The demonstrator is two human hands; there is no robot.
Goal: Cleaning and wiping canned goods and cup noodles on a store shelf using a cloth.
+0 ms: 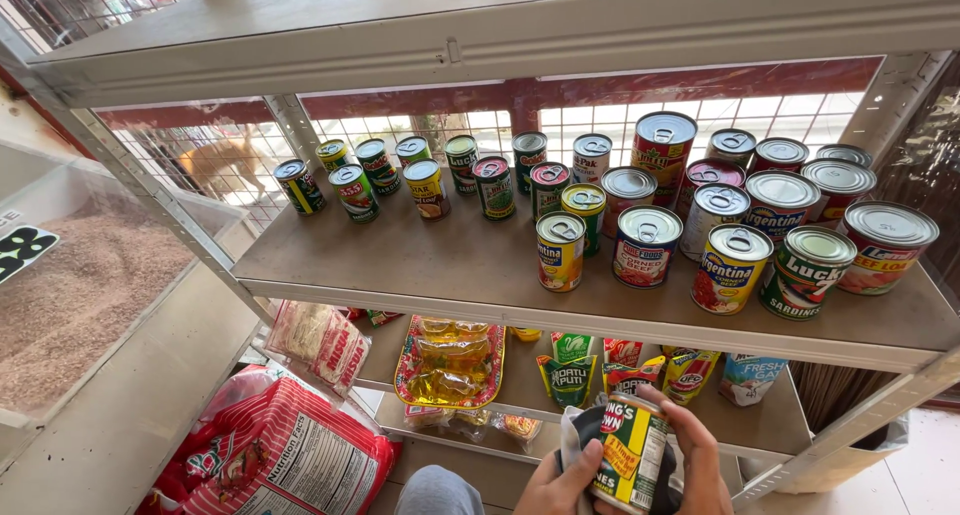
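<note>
A: Position of can [630, 453]?
B: Low in view, below the middle shelf [480, 265], tilted, green-yellow label facing up.
A: Grip status?
B: Right hand [695, 460] closed around can's side and top rim. Left hand [560, 487] clamped on dark cloth [590, 430], pressed against can.
A: Surroundings?
B: Rows of upright tins [645, 245] on shelf above; red sack [280, 450] lower left.

Both hands [620, 475] and held can [628, 453] cut off at bottom edge
</note>
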